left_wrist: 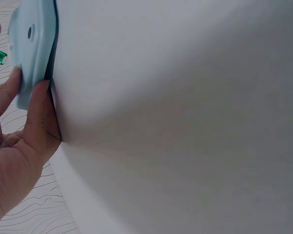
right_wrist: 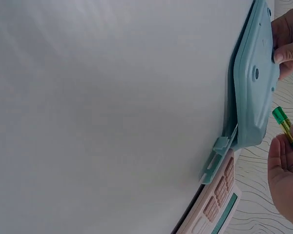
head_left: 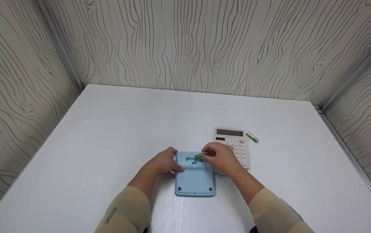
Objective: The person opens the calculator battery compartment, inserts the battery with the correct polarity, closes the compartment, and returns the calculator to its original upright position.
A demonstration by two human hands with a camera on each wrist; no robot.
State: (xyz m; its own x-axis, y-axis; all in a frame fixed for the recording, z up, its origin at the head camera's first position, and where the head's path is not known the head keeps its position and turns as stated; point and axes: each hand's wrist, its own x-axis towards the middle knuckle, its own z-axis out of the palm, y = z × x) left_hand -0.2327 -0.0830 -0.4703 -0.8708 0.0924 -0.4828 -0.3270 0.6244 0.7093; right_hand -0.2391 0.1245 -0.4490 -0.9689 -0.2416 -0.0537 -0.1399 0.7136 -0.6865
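Observation:
A light blue calculator (head_left: pixel 195 179) lies back side up, its battery compartment (head_left: pixel 191 159) uncovered. My left hand (head_left: pixel 164 161) grips its left edge, thumb on the back and fingers at the side. Above the compartment my right hand (head_left: pixel 222 158) pinches a green and gold battery (right_wrist: pixel 283 121) between thumb and fingers. That battery is tilted, one end pointing at the compartment; whether it touches the calculator I cannot tell. A small blue battery cover (right_wrist: pixel 216 160) lies beside the calculator, mostly hidden by the right hand in the head view.
A pale pink calculator (head_left: pixel 230 137) lies face up behind my right hand, which partly covers it. By its upper right corner is another green and gold battery (head_left: pixel 252 137). The white table (head_left: pixel 123 123) is bounded by wood-patterned panels (head_left: pixel 185 45) at the back and sides.

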